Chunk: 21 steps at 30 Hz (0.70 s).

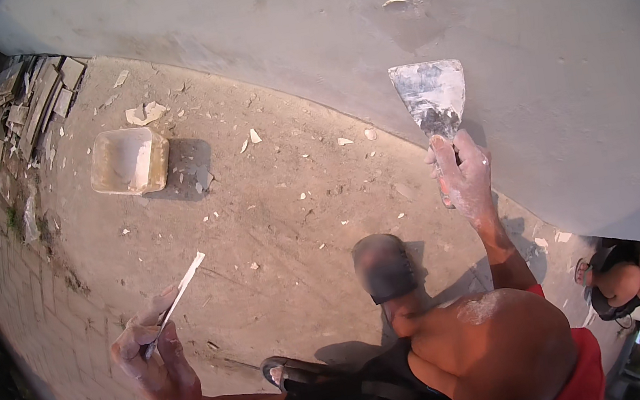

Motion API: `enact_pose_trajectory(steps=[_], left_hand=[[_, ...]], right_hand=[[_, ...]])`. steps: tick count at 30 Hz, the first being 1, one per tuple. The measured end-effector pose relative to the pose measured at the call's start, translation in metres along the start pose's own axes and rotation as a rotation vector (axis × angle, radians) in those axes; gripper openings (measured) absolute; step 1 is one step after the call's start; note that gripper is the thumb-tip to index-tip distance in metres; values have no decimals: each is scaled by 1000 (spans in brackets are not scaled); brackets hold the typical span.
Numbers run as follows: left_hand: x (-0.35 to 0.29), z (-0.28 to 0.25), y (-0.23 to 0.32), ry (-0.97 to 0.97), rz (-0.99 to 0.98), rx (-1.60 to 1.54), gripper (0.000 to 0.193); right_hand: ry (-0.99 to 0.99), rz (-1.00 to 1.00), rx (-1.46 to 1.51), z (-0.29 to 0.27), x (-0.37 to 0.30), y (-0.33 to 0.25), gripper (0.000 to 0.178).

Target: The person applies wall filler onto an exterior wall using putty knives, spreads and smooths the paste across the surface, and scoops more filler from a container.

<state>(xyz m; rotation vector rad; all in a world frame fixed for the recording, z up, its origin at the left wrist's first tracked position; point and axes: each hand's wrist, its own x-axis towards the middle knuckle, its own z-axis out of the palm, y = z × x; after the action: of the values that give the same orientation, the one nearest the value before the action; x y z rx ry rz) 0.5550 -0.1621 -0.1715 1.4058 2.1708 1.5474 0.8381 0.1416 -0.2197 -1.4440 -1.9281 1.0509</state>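
1. Landmark: the cream plastic tub (159, 159), open on the ground (280, 205).
2. Well right of the tub: right hand (463, 172) curled round the handle of a wide scraper (430, 90), pale-smeared blade set in front of the grey wall (570, 116).
3. Nearer the body than the tub: left hand (158, 358) pinching a thin flat tool (184, 293) between thumb and fingers.
4. Probably best to lay the scraper low against the wall, press evenly along the whole edge, and draw in long, steady strokes.
5. Likely wise to hold the thin tool level and wipe the blade on it between strokes.
6. Cannot tell whether touching the wall or just apart at the blade's edge; the thin tool's broad face hidden, seen only edge-on.
7. Far right of the tub: another person (626, 280), cut off and dark.
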Motion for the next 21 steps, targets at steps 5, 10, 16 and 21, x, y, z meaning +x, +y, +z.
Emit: enact_pose_trajectory(steps=[5, 10, 16, 21], left_hand=[[6, 7, -22, -61, 53, 119, 19], [15, 13, -10, -104, 28, 180, 21], [20, 11, -14, -102, 106, 242, 18], [20, 15, -16, -101, -43, 166, 17]], right_hand=[[-27, -106, 103, 19, 28, -63, 28], [90, -12, 117, 18, 29, -68, 34], [21, 167, -78, -2, -5, -47, 28], [-3, -212, -304, -13, 33, -85, 29]])
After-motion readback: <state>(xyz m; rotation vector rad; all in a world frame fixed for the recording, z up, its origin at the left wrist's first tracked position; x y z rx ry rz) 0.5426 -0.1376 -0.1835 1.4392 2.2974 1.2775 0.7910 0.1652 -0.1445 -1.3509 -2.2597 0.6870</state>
